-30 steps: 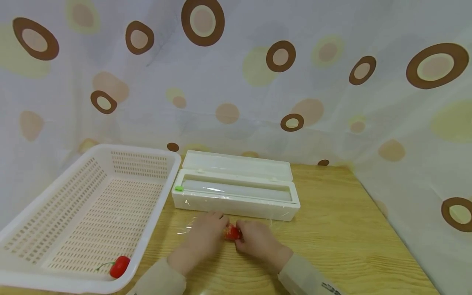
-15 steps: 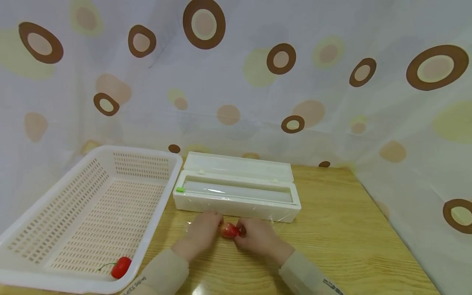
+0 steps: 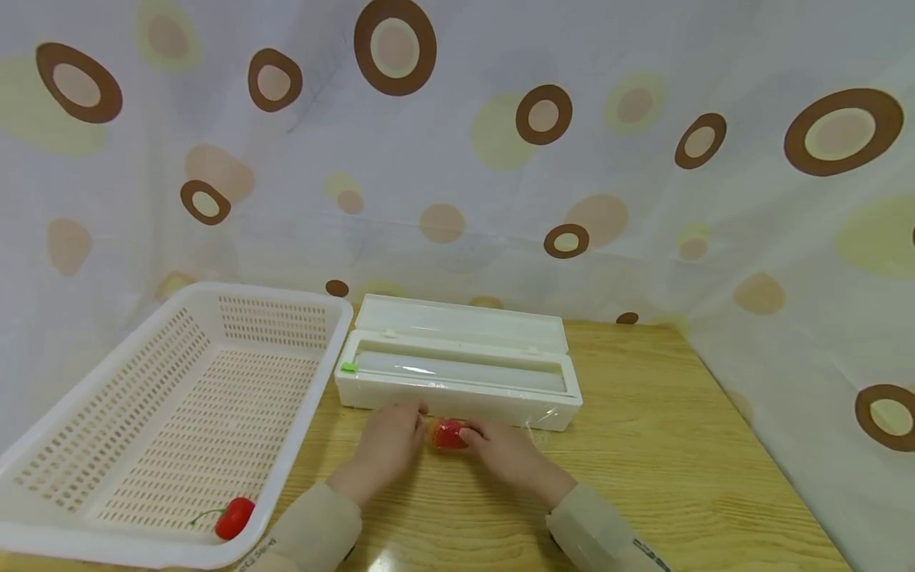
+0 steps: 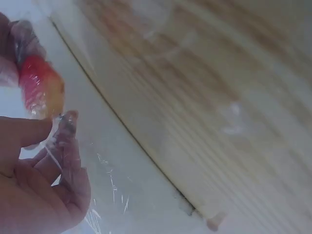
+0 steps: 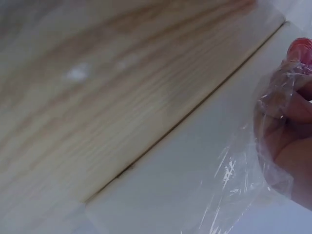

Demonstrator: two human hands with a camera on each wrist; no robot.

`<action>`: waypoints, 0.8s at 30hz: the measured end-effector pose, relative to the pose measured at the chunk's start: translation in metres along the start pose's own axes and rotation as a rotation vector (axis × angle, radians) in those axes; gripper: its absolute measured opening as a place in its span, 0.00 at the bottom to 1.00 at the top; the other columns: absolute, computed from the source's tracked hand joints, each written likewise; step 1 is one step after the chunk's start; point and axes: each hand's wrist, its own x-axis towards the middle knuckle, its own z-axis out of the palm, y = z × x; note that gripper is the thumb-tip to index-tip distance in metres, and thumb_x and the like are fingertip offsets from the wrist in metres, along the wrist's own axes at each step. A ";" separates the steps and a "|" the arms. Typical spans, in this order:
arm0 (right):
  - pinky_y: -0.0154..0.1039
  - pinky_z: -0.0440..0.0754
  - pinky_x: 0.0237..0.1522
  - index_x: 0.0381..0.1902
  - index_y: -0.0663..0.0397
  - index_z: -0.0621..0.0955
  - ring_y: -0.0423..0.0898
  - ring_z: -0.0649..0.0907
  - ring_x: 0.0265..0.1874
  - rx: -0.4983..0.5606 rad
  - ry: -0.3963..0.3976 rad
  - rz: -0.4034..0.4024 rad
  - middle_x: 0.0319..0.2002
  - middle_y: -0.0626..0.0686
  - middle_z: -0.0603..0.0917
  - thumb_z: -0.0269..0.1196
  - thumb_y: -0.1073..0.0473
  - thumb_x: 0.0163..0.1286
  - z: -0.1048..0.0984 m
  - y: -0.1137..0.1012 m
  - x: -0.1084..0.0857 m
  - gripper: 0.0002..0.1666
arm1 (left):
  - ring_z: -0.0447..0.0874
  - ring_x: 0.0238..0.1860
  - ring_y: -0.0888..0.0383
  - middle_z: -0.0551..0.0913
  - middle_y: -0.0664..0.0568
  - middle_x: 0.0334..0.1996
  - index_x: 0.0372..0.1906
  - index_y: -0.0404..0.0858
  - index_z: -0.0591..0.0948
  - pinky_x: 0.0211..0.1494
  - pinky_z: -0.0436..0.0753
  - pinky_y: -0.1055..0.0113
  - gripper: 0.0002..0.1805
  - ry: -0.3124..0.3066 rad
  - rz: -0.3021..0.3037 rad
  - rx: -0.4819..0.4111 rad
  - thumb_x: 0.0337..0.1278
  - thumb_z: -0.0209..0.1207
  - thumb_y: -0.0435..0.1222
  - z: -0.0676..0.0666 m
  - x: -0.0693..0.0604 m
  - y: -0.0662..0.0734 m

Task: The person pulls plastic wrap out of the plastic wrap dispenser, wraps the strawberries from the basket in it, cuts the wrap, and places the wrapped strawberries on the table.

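A small red-and-yellow fruit (image 3: 449, 434), wrapped in clear cling film (image 5: 229, 170), is between the two hands just in front of the white cling film box (image 3: 457, 401). My right hand (image 3: 509, 457) pinches the fruit's red end, with film drawn over its fingers. At the yellow end, my left hand (image 4: 44, 170) has its thumb and fingertips bent together on the film beside the fruit. The film stretches from the hands toward the box, where a white roll (image 3: 457, 369) lies under the raised lid (image 3: 461, 322). Some fingertips are hidden behind the fruit in the head view.
On the left stands a white perforated basket (image 3: 303, 433) with a red cherry (image 3: 234, 518) in its near right corner. A green slider (image 3: 349, 367) sits at the box's left end. Wooden tabletop (image 3: 665, 445) extends right; a patterned curtain (image 3: 457, 159) hangs behind.
The fruit has moved slightly away from me, toward the box, and turned between the fingers. Both hands have shifted a little with it; the basket, cherry and box stay put.
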 end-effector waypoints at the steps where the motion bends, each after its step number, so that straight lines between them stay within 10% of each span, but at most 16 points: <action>1: 0.48 0.76 0.44 0.43 0.54 0.80 0.44 0.78 0.36 0.016 -0.002 0.015 0.34 0.49 0.81 0.49 0.52 0.72 0.000 0.000 0.001 0.16 | 0.82 0.40 0.48 0.85 0.46 0.35 0.43 0.35 0.78 0.46 0.77 0.55 0.09 0.003 0.000 0.023 0.58 0.56 0.32 0.000 0.000 0.001; 7: 0.39 0.71 0.34 0.36 0.58 0.79 0.42 0.72 0.28 0.141 -0.053 0.056 0.26 0.49 0.76 0.46 0.53 0.73 -0.006 0.002 0.008 0.18 | 0.79 0.46 0.51 0.81 0.48 0.41 0.47 0.39 0.73 0.49 0.76 0.59 0.15 -0.018 0.108 0.287 0.53 0.59 0.32 0.007 -0.004 0.004; 15: 0.33 0.65 0.22 0.26 0.60 0.78 0.40 0.67 0.18 0.229 -0.058 0.094 0.19 0.48 0.73 0.51 0.53 0.70 -0.016 0.001 0.008 0.19 | 0.78 0.40 0.56 0.81 0.53 0.33 0.33 0.42 0.76 0.46 0.74 0.63 0.08 0.126 0.209 0.495 0.49 0.62 0.30 0.004 -0.003 0.010; 20: 0.33 0.71 0.23 0.38 0.57 0.80 0.40 0.74 0.21 -0.020 0.169 0.034 0.23 0.49 0.80 0.63 0.57 0.62 -0.018 -0.002 0.000 0.09 | 0.78 0.40 0.56 0.83 0.54 0.33 0.33 0.42 0.79 0.47 0.72 0.63 0.05 0.052 0.184 0.530 0.51 0.63 0.33 -0.004 0.000 0.018; 24: 0.32 0.76 0.24 0.32 0.56 0.80 0.41 0.78 0.24 -0.381 0.519 -0.373 0.25 0.48 0.80 0.63 0.65 0.58 -0.018 0.004 -0.012 0.04 | 0.78 0.42 0.56 0.83 0.53 0.35 0.35 0.42 0.81 0.50 0.73 0.63 0.06 -0.005 0.155 0.561 0.50 0.63 0.34 -0.009 0.000 0.021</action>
